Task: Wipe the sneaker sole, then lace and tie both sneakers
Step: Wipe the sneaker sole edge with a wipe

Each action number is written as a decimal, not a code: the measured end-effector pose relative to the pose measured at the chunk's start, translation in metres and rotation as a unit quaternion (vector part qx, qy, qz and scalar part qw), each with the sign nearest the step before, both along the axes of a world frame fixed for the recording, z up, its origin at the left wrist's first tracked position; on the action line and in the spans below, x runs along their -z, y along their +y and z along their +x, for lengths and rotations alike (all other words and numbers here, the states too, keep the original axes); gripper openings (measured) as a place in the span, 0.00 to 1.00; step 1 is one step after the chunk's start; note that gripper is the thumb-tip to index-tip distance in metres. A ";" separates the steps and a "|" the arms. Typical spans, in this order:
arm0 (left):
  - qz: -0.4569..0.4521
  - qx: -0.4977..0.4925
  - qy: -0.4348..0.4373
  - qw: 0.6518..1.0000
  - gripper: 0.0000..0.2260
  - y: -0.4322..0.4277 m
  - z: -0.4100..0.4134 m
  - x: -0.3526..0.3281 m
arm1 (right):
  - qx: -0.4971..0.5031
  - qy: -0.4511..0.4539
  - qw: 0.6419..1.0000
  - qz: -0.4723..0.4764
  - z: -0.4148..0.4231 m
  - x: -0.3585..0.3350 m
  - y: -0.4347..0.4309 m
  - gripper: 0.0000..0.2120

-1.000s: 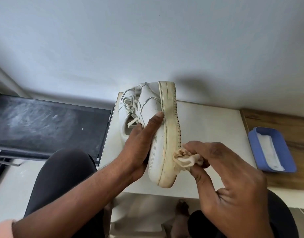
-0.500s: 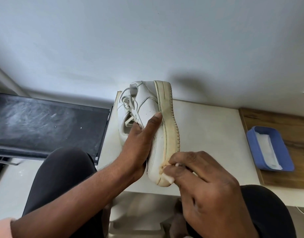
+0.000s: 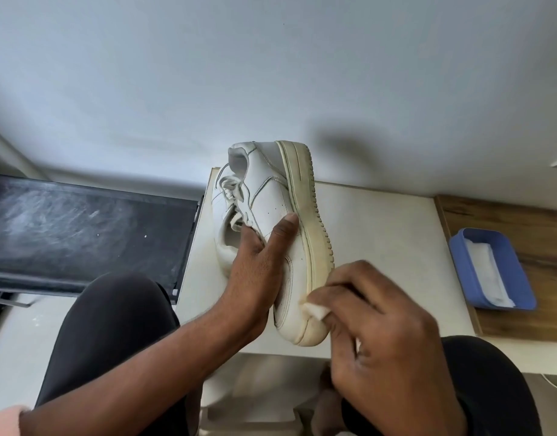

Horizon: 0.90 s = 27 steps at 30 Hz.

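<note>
well, the white sneaker is held on its side over the white table, long axis running away from the person, toe nearest, heel toward the wall, yellowed sole facing right. the left hand grips the upper, thumb laid across the side. the right hand pinches a wipe against the sole's toe end, nearer the toe than a second ago.

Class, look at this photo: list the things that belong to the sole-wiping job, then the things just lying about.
In the job: white leather sneaker with yellowed rubber sole, gripped by the left hand; small white wipe, pinched by the right hand against the sole.
Lying about: blue plastic tray holding a white sheet; dusty black panel; wooden board.
</note>
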State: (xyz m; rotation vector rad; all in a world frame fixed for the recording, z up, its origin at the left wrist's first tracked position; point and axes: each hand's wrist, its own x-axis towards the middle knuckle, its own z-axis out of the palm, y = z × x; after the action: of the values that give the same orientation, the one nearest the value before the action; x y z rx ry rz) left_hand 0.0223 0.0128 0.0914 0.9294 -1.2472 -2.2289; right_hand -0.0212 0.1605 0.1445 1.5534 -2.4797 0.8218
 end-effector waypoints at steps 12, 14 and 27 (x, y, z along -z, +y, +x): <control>-0.023 0.009 0.007 1.000 0.17 0.005 -0.001 0.002 | 0.053 -0.004 0.999 -0.001 -0.011 -0.005 0.001 0.11; -0.033 -0.003 0.004 0.999 0.14 0.006 -0.001 0.002 | 0.039 -0.002 0.999 0.010 -0.004 -0.006 -0.001 0.10; -0.028 -0.012 0.006 1.000 0.14 0.008 0.000 0.001 | -0.004 0.019 0.999 0.039 0.006 -0.007 -0.001 0.14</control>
State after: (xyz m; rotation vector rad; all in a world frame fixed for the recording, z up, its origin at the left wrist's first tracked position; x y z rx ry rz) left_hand 0.0225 0.0204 0.0909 0.9040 -1.2805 -2.1662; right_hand -0.0152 0.1596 0.1511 1.5885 -2.5087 0.6998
